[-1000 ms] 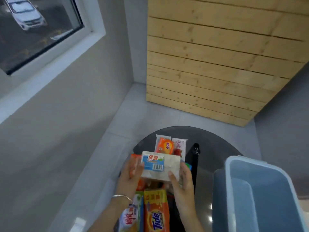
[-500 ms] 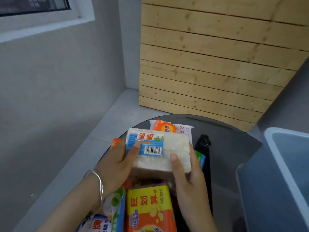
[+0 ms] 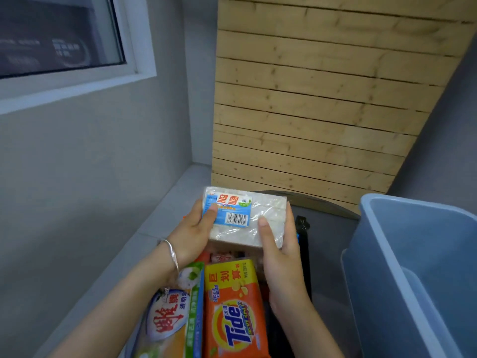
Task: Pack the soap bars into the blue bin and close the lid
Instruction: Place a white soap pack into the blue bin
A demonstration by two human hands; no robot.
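Observation:
A white soap pack (image 3: 260, 223) in clear wrap with a blue label is lifted above the table. My left hand (image 3: 192, 233) grips its left end, thumb on the label. My right hand (image 3: 280, 254) grips its right end, thumb on top. Below lie an orange Tide soap bar (image 3: 233, 306) and a green-and-white soap pack (image 3: 173, 316). More soap bars under the held pack are mostly hidden. The blue bin (image 3: 423, 267) stands open at the right, and its visible inside is empty. Its lid is not in view.
The soaps lie on a dark round table (image 3: 333, 228). A black object (image 3: 303, 236) lies between the soaps and the bin. A wooden slatted panel (image 3: 322, 99) stands behind the table. Grey wall and a window (image 3: 59, 34) are at the left.
Both hands have raised the white soap pack higher and nearer to the camera. The view has shifted, and the bin now sits further right in the frame.

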